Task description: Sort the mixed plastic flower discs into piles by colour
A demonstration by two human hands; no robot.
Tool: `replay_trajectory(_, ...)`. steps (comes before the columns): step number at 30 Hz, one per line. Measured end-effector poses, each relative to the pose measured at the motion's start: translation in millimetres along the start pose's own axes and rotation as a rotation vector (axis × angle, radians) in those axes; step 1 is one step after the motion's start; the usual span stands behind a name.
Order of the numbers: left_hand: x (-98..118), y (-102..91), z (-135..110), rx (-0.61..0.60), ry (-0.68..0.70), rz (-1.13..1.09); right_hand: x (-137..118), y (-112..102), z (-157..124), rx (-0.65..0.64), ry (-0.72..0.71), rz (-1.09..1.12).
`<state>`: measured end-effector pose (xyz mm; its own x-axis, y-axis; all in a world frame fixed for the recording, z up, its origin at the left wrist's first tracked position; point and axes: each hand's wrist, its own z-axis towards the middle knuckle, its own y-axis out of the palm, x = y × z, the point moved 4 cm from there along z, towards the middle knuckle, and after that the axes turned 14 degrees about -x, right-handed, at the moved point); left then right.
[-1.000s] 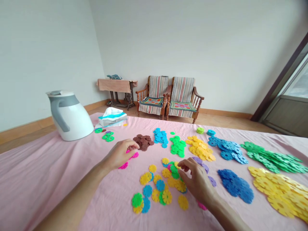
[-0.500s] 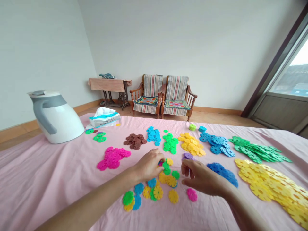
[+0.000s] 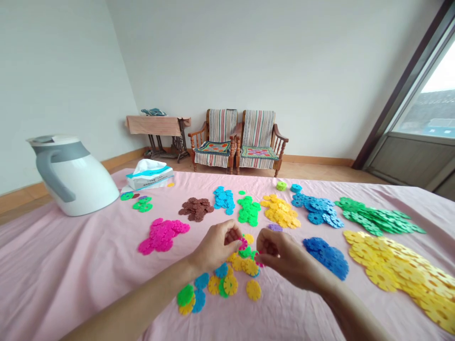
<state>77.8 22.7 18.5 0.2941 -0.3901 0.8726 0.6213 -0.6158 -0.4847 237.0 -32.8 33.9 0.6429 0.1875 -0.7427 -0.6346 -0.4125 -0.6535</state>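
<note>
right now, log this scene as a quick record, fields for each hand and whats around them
left hand: holding a magenta plastic snowflake disc
right hand: holding another magenta disc
under hands: mixed pile of yellow, green and blue discs
surface: pink cloth
beyond: white jug, tissue pack

Left hand (image 3: 212, 247) and right hand (image 3: 284, 259) shown bare, slender, long-fingered; bare forearms (image 3: 135, 296) seen tapering to narrow wrists above pink bedsheet (image 3: 67, 251).

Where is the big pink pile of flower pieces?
In the head view, the magenta pile lies on the pink sheet, left of the left hand and just below the brown pile.
</note>
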Motion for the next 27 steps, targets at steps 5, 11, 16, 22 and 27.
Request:
replay_trajectory(5, 3.9, 8.1, -3.0, -0.023, -0.028, -0.202, -2.7, 12.0, 15.0, 0.238, -0.063, 0.217)
replay_trajectory(11, 1.4, 10.2, -4.4, -0.041, -0.031, -0.265, 0.7, 22.0, 17.4, 0.312, -0.086, 0.202)
replay_trajectory(16, 4.9, 1.4, -5.1, -0.006, -0.015, -0.186, -0.9, 20.6, 17.9, 0.330, -0.109, 0.131)
replay_trajectory(22, -0.8, -56.3, -24.8, 0.145, -0.067, 0.092, 14.1, 16.1, 19.3, 0.387, -0.012, 0.011)
replay_trajectory(27, -38.2, -128.3, -66.6, 0.286, -0.238, 0.252, 15.1, 17.8, 21.2, 0.373, -0.007, -0.053)
